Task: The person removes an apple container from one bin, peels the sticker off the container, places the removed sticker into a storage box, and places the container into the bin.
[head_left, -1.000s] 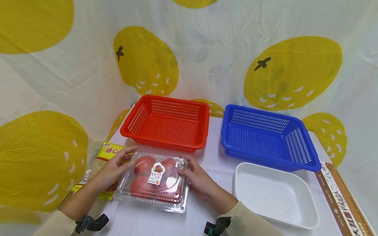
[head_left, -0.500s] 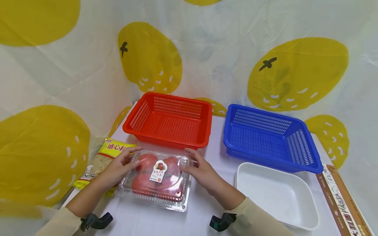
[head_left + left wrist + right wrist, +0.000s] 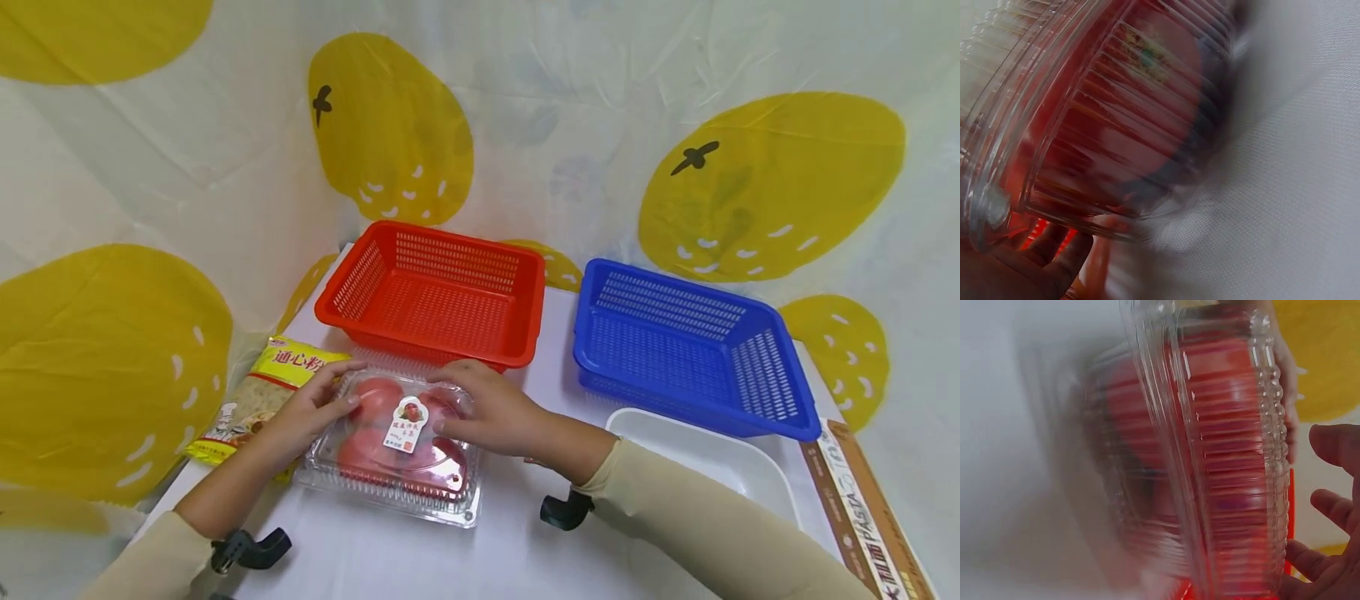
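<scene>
A clear plastic box of apples (image 3: 375,454) sits on the table, its lid carrying a white label (image 3: 406,423) with a fruit picture. My left hand (image 3: 303,421) holds the box's back left corner, thumb on the lid and fingers at the back edge. In the left wrist view those fingers (image 3: 1063,262) bend around the corner. Over the lid's back right part, my right hand (image 3: 495,408) spreads its fingers, covering that corner in the head view. The right wrist view shows the fingers (image 3: 1329,509) apart, alongside the lid's top.
Behind the box stands a red basket (image 3: 427,346), with a blue basket (image 3: 697,400) to its right. A white tray (image 3: 712,450) lies partly under my right sleeve. A yellow pasta bag (image 3: 247,408) is at left, a long pasta box (image 3: 862,517) at the right edge.
My right hand has left the box's right side and moved up and left over the lid. The left hand stays at its corner. The head view has shifted slightly.
</scene>
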Motion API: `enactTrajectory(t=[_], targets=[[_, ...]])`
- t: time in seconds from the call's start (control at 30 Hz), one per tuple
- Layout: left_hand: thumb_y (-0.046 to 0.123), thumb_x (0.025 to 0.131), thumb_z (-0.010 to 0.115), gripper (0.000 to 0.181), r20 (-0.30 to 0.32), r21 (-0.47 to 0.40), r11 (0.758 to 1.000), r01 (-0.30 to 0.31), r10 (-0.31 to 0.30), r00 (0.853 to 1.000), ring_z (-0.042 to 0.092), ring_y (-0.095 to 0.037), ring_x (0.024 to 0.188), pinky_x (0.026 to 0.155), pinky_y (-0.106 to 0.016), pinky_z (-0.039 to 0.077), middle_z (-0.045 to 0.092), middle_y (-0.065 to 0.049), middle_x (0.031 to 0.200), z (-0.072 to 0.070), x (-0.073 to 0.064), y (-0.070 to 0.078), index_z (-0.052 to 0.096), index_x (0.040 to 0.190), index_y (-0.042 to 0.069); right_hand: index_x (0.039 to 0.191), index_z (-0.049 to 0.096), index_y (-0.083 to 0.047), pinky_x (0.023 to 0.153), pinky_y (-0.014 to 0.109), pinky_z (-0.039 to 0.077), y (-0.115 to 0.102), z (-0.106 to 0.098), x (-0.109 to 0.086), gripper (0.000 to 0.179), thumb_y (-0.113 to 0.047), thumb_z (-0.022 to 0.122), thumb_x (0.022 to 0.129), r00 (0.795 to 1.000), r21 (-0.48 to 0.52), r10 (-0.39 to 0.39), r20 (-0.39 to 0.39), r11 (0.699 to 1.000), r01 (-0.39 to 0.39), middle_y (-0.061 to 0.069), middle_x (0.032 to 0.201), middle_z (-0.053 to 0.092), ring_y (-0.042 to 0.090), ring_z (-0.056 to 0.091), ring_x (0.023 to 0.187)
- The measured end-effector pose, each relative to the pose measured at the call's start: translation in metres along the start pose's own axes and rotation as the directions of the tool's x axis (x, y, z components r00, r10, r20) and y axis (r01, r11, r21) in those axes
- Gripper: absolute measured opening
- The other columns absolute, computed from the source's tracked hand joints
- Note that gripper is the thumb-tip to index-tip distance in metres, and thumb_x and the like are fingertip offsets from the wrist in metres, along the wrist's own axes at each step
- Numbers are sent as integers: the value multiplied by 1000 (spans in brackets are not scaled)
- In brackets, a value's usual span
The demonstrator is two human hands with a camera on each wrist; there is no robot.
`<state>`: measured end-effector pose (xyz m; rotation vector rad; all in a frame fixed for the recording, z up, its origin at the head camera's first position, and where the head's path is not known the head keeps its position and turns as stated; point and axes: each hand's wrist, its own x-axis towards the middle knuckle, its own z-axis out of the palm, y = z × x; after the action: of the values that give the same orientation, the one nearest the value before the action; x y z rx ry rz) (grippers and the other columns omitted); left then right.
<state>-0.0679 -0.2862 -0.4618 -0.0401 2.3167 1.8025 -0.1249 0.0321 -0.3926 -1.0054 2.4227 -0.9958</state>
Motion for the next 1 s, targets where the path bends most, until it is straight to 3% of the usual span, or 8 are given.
enactTrajectory(t=[0.17, 0.3, 0.43, 0.77, 1.0], targets=[[38, 106, 68, 60, -4, 12, 1000, -4, 4, 1000, 40, -43, 142, 99, -53, 57, 40, -16, 161, 0, 0, 0, 43, 160, 33, 147, 63, -22, 98, 39, 56, -12, -1, 14, 58, -38, 82, 94, 996, -140, -47, 79, 989, 57, 6, 144, 57, 22, 56, 129], [37, 106, 68, 58, 3, 2, 1000, -27, 27, 1000, 43, -43, 139, 98, -48, 57, 41, -16, 160, 1, 2, 1, 44, 159, 33, 144, 65, -22, 100, 41, 55, -20, -1, 23, 55, -36, 80, 94, 993, -237, -38, 111, 970, 63, 9, 145, 58, 26, 56, 130], [37, 107, 67, 58, -8, 4, 1000, -29, 29, 1000, 42, -42, 142, 101, -50, 56, 40, -15, 162, 2, 2, 3, 44, 160, 32, 142, 68, -25, 104, 43, 53, -26, -1, 33, 51, -38, 79, 95, 988, -273, -9, 155, 961, 51, 8, 145, 58, 26, 55, 132], [37, 107, 66, 58, -9, 11, 999, -36, 36, 999, 37, -42, 148, 112, -62, 44, 38, -12, 164, 2, 0, -1, 44, 160, 31, 104, 76, -23, 94, 35, 53, -24, 6, 48, 11, -21, 83, 95, 990, -60, 78, 120, 996, -72, 3, 122, 61, 20, 58, 112], [35, 107, 66, 57, -15, 9, 999, -44, 44, 999, 37, -42, 148, 114, -64, 40, 39, -13, 163, 3, 0, -1, 44, 160, 30, 91, 78, -17, 86, 28, 50, -22, 11, 54, 9, -9, 79, 96, 995, -12, 53, 80, 999, -52, 1, 111, 61, 15, 54, 106]])
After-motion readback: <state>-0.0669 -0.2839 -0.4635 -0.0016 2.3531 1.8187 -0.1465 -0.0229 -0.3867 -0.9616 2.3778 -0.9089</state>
